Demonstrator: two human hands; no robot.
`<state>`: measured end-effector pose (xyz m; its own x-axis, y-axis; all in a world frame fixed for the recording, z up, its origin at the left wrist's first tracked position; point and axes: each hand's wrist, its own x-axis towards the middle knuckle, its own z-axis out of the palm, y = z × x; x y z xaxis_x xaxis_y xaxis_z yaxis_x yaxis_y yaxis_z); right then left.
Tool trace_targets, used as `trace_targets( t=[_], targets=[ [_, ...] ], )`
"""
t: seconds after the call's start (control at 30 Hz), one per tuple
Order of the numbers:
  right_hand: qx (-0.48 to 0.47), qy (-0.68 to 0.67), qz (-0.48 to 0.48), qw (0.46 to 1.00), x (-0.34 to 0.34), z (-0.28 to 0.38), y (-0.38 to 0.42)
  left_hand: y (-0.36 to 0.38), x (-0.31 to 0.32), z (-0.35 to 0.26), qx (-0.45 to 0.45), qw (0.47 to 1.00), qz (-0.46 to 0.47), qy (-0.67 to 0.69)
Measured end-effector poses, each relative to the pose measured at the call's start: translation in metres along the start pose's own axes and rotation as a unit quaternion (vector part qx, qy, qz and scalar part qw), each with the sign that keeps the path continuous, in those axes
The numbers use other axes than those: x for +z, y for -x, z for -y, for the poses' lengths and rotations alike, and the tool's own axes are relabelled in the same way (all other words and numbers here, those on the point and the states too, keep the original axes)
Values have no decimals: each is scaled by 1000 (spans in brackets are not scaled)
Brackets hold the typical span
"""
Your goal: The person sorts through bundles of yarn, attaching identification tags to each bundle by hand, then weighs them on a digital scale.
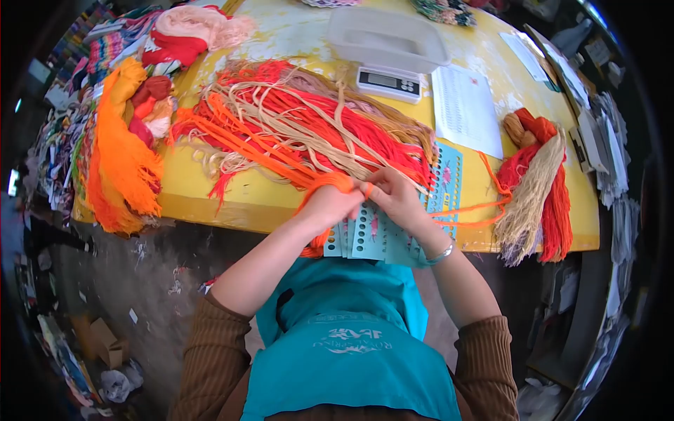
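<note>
Orange thread (319,179) runs over and around my left hand (335,202), whose fingers are closed on it. My right hand (393,198) meets the left at the fingertips, pinching the same thread. A loose orange strand (477,210) trails off to the right from the hands. Just beyond them a large pile of red, orange and beige thread (281,119) lies across the table. Beneath the hands, several light-blue cards with punched holes (368,235) overlap at the table's front edge; another blue card (446,175) lies to their right.
A scale (388,83) and a clear plastic tray (387,38) stand behind the pile on the yellow table (547,228). Printed paper (465,105) lies right of them. Thread bundles sit at left (123,154) and right (530,189), the right one overhanging the front edge.
</note>
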<state>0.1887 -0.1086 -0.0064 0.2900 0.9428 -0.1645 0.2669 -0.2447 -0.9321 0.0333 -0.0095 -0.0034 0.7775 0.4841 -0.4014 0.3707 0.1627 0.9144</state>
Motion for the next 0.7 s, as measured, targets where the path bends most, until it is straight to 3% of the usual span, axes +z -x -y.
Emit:
trace_targets(
  t=[0.03, 0.1, 0.17, 0.2, 0.27, 0.3, 0.4, 0.5, 0.53, 0.6, 0.63, 0.7],
  targets=[
    [-10, -88, 11, 996, 2, -3, -1, 0, 1, -2, 16, 998, 11, -58],
    [-6, -118, 47, 992, -3, 2, 0, 3, 4, -13, 59, 983, 16, -174],
    [-12, -114, 59, 992, -3, -6, -4, 1, 3, -10, 114, 964, -14, -239],
    [10, -81, 54, 995, -4, -3, -4, -1, 3, -8, 95, 969, -29, -225],
    [54, -82, 42, 994, -2, 5, -3, -14, 2, 7, 30, 998, -22, 59],
    [52, -82, 45, 994, -2, 8, -3, -10, -16, -2, -97, 970, 52, 215],
    [63, 16, 48, 997, -4, 17, 0, 4, -61, -8, -98, 932, 117, 329],
    [61, 53, 54, 995, -6, 16, 1, 25, -135, -22, -85, 912, 94, 391],
    [65, 51, 50, 995, -6, 18, 3, 32, -160, -33, -85, 908, -4, 410],
    [53, 102, 42, 993, -5, 26, 4, 37, -214, -44, 6, 876, -120, 468],
    [79, 119, 50, 989, -6, 32, 5, 33, -249, -37, 74, 864, -96, 490],
    [82, 118, 44, 989, -5, 29, 4, 27, -295, -39, 158, 834, -231, 476]
  ],
)
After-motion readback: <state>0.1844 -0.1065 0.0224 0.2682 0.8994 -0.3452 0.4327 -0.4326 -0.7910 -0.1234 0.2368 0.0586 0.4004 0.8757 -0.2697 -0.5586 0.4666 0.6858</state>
